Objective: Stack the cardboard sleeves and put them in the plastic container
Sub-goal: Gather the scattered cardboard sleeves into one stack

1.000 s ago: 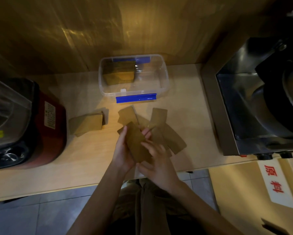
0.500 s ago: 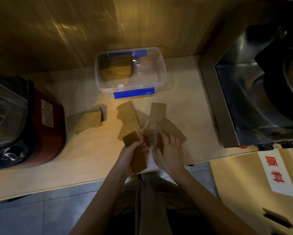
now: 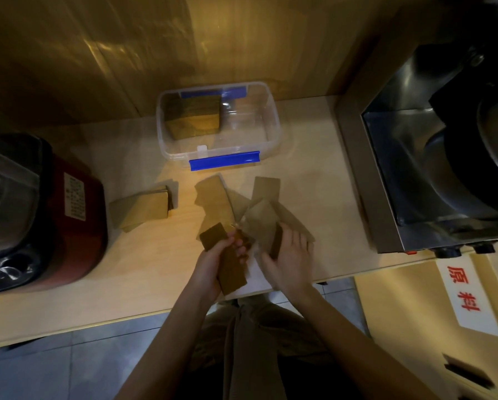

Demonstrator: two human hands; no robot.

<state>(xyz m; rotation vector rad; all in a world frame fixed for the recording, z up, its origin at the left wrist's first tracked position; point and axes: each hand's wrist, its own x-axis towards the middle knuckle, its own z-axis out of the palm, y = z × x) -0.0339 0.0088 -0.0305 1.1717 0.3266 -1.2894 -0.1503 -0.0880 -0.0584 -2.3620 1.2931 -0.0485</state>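
Note:
My left hand (image 3: 213, 265) grips a small stack of flat brown cardboard sleeves (image 3: 230, 264) near the counter's front edge. My right hand (image 3: 289, 255) closes on another sleeve (image 3: 277, 241), lifting it on edge from a loose pile of sleeves (image 3: 236, 200) spread on the counter. A separate neat stack of sleeves (image 3: 143, 207) lies to the left. The clear plastic container (image 3: 273, 125) with blue clips stands at the back, with a stack of sleeves (image 3: 194, 118) in its left half.
A red appliance (image 3: 77, 215) with a clear jug fills the left side of the wooden counter (image 3: 126, 269). A steel machine (image 3: 415, 168) stands at the right. A box with a red-lettered label (image 3: 464, 295) sits lower right. A wooden wall runs behind.
My left hand pulled its stack back toward the counter's edge. My right hand left that stack, reached into the loose pile and took hold of another sleeve.

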